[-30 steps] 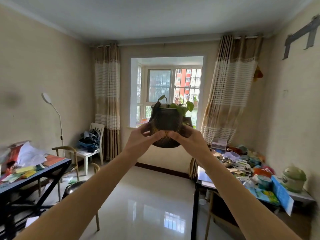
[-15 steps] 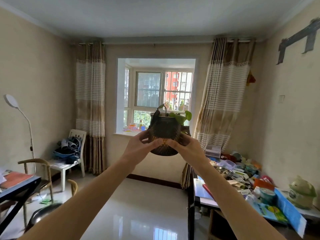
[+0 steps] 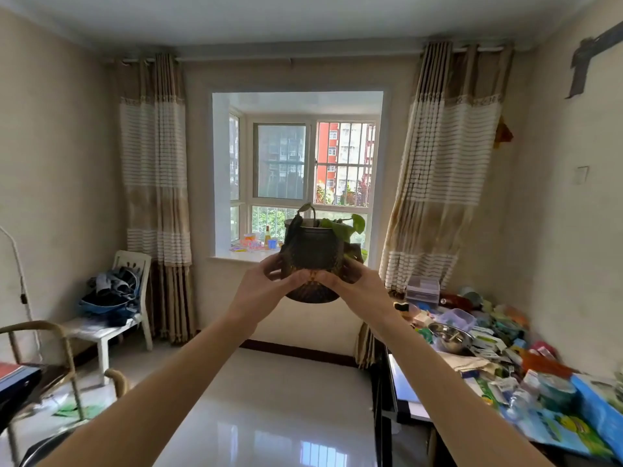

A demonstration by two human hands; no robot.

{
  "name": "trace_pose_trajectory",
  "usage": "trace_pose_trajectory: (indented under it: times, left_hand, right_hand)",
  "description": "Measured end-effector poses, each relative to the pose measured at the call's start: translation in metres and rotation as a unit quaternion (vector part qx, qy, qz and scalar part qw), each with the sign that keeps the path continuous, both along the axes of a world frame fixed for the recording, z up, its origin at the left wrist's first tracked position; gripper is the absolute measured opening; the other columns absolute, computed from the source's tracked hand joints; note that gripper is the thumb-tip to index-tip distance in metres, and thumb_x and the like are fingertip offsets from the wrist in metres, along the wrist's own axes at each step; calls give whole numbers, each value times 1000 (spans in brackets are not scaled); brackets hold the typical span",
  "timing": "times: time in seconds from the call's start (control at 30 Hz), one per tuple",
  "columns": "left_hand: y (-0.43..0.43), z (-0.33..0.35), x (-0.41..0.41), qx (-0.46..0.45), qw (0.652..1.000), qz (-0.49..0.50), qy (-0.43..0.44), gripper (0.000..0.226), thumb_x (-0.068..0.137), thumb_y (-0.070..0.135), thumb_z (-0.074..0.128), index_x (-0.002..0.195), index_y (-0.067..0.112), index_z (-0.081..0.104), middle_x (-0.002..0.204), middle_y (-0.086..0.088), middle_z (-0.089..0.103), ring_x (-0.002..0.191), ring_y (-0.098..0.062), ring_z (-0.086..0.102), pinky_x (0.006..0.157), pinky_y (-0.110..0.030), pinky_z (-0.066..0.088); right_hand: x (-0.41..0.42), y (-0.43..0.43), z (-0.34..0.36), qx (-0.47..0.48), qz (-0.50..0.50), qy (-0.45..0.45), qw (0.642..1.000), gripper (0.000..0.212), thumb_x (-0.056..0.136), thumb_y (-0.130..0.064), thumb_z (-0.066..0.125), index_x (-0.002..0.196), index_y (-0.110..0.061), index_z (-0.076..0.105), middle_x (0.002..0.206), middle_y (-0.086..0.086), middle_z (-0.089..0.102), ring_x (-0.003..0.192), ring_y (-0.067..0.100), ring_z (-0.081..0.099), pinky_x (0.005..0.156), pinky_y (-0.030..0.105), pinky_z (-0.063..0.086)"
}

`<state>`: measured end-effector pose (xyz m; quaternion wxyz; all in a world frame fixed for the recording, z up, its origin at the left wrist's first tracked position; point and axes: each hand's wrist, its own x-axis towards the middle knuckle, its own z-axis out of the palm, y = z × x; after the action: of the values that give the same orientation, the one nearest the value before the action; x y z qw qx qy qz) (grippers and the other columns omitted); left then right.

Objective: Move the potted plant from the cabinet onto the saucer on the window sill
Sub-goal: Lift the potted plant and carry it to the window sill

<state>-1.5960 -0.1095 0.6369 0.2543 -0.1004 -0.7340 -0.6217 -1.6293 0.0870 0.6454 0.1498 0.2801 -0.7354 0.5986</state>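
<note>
Head view: the potted plant [image 3: 312,254] stands upright in mid-air, clasped low on both sides by the left hand [image 3: 261,286] and right hand [image 3: 362,284], with the window sill [image 3: 232,258] straight ahead, well apart; the saucer isn't discernible.

Potted plant [image 3: 312,256] held upright in mid-air, in front of the bay window.

The pot is dark, round-bellied and finely patterned, with a paler rim; a few green leaves and one drooping dark leaf rise from it. The window sill [image 3: 242,257] lies behind it, white; the saucer cannot be made out there.
</note>
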Motion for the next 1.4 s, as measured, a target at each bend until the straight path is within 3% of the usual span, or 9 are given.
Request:
trace_pose_trajectory:
  times: [0.2,0.3,0.43,0.67,0.8,0.87,1.03,1.17,1.4]
  left_hand:
    - [-13,1,-83,-9,1000,19,-3,85,53,66,85,128,33,65,113,15,74,105,-2,68,76,-16,53]
    - [-18,5,-130,-8,999,34,-11,66,51,68,86,110,48,65,99,29,74,94,11,67,62,-4,51]
    - [-23,5,-183,3,999,46,-12,61,53,66,86,107,50,63,96,32,73,92,15,66,61,-3,50]
    - [-47,1,-274,7,999,50,-11,54,61,53,89,108,47,63,90,37,73,89,16,67,61,-3,50]
    - [-70,-2,-328,0,999,33,-14,51,67,48,87,111,47,62,92,34,72,86,18,67,59,-1,48]
    - [-84,-2,-355,-5,1000,22,-9,62,65,49,86,122,37,64,104,26,71,90,12,68,60,-2,49]
    - [-119,-5,-427,-10,1000,8,-7,81,62,55,84,134,27,61,120,11,71,107,-1,66,67,-8,53]
    - [-142,-6,-492,-8,1000,-4,-7,78,60,55,85,131,30,65,121,13,72,110,-3,66,86,-26,56]
    - [-154,-12,-584,-1,1000,-9,-11,93,52,64,88,133,25,64,122,11,72,112,-6,66,86,-27,56]
  right_hand:
    - [-91,-16,-1,-11,34,-4,999,30,57,-75,77,84,-74,64,85,-44,70,83,-21,67,62,0,49]
    - [-140,-21,6,-9,52,-6,999,25,65,-64,79,83,-73,64,84,-46,69,82,-24,65,62,0,48]
    - [-195,-27,10,-9,74,-16,997,25,71,-50,82,86,-64,68,84,-43,71,83,-22,66,62,1,49]
    - [-285,-50,7,6,53,-6,999,33,65,-59,79,94,-54,63,82,-47,68,81,-25,64,61,0,48]
    - [-337,-73,-1,7,37,0,999,48,63,-65,77,106,-47,67,93,-36,71,82,-24,65,63,2,50]
    - [-362,-87,-4,3,22,5,1000,59,62,-67,77,114,-40,69,97,-32,71,84,-22,66,64,3,51]
    - [-426,-120,-5,3,-3,-11,1000,47,63,-67,80,104,-51,64,90,-38,73,88,-18,68,67,5,53]
    - [-484,-144,-7,-7,-5,-13,1000,38,65,-63,81,99,-54,65,88,-44,71,86,-22,66,64,-1,49]
    - [-574,-155,-13,-24,-1,-26,999,40,65,-60,83,99,-53,65,90,-43,71,87,-20,67,64,1,50]
